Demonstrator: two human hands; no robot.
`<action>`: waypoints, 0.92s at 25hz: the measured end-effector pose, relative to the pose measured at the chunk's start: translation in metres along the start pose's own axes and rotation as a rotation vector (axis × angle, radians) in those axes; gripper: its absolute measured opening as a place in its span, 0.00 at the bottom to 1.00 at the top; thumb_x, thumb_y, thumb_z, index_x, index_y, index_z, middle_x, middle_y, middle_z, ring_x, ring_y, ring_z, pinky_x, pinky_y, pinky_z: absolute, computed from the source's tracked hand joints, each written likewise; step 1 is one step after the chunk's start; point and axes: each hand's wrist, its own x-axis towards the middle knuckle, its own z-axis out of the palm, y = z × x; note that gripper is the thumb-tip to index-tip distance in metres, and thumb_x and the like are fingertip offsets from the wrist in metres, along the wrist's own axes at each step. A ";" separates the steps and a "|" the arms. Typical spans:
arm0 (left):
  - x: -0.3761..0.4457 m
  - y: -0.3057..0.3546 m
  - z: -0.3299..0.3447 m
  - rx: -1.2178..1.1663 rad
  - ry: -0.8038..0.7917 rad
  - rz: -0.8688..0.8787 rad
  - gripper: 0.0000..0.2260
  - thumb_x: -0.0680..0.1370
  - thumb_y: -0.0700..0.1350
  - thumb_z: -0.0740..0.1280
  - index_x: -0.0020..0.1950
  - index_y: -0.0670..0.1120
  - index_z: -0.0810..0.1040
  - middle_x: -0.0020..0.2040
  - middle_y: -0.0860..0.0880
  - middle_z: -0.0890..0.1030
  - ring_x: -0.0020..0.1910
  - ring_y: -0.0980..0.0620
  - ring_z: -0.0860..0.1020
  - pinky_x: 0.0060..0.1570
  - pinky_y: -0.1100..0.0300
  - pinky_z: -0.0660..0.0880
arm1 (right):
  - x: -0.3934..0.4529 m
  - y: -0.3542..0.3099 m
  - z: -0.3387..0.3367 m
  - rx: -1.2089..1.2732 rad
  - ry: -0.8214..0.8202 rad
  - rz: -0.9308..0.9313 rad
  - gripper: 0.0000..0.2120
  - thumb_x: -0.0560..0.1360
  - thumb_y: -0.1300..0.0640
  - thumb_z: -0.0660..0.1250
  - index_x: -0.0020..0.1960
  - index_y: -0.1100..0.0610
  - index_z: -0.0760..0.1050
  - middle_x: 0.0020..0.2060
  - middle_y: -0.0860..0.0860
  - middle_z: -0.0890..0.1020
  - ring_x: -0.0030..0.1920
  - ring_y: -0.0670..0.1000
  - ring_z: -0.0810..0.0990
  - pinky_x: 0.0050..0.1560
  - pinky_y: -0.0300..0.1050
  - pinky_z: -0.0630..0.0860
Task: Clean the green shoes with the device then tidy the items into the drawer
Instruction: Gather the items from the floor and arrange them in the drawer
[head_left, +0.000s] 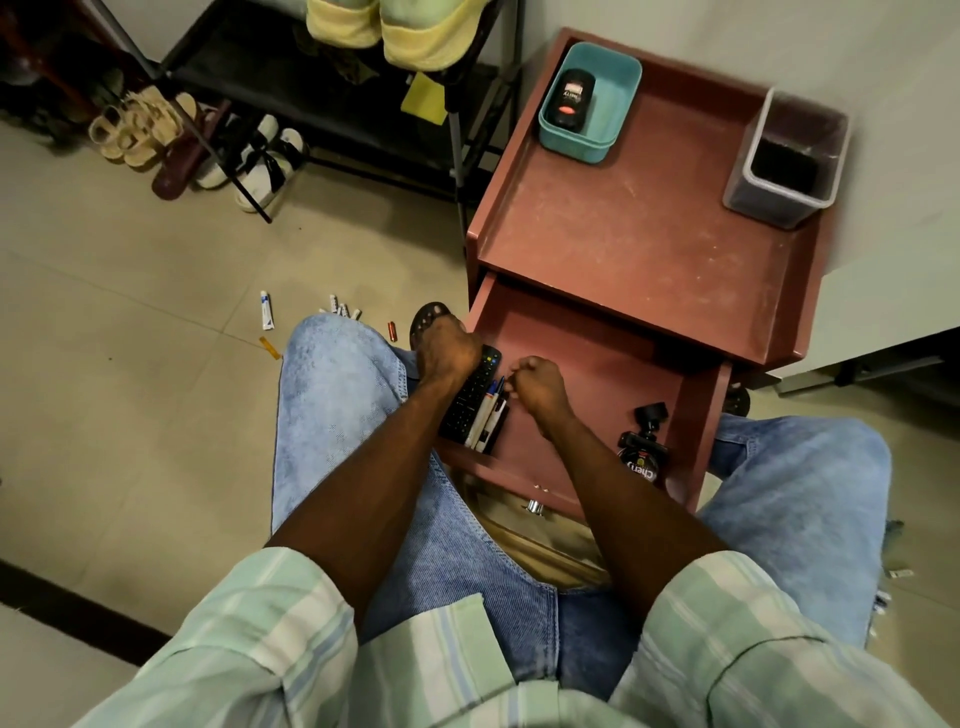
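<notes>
Head view: left hand (448, 349) grips the remote (470, 397) at the drawer (597, 364)'s left wall, its long axis running away from the body. Right hand (537, 382) – fingers curled, pinching something small (cannot tell what) – sits just right of the pens (491, 413).
</notes>
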 end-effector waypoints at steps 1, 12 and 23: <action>0.000 0.003 -0.004 -0.041 0.027 0.002 0.07 0.75 0.39 0.63 0.48 0.39 0.80 0.43 0.44 0.80 0.42 0.45 0.78 0.42 0.57 0.74 | -0.001 -0.019 0.000 0.010 0.009 -0.061 0.13 0.72 0.71 0.55 0.38 0.57 0.74 0.33 0.54 0.79 0.35 0.52 0.78 0.39 0.48 0.76; 0.107 -0.010 -0.152 -0.240 0.304 -0.064 0.08 0.73 0.39 0.61 0.34 0.42 0.75 0.44 0.37 0.81 0.46 0.39 0.80 0.45 0.54 0.75 | 0.018 -0.197 0.093 -0.255 -0.266 -0.382 0.12 0.74 0.70 0.57 0.39 0.57 0.74 0.34 0.53 0.79 0.30 0.48 0.75 0.30 0.38 0.71; 0.218 -0.226 -0.161 -0.147 0.263 -0.454 0.09 0.73 0.38 0.60 0.45 0.37 0.79 0.47 0.38 0.82 0.49 0.39 0.79 0.42 0.56 0.72 | 0.126 -0.163 0.214 -0.499 -0.338 -0.198 0.13 0.73 0.67 0.60 0.34 0.57 0.76 0.37 0.58 0.82 0.32 0.54 0.79 0.36 0.43 0.76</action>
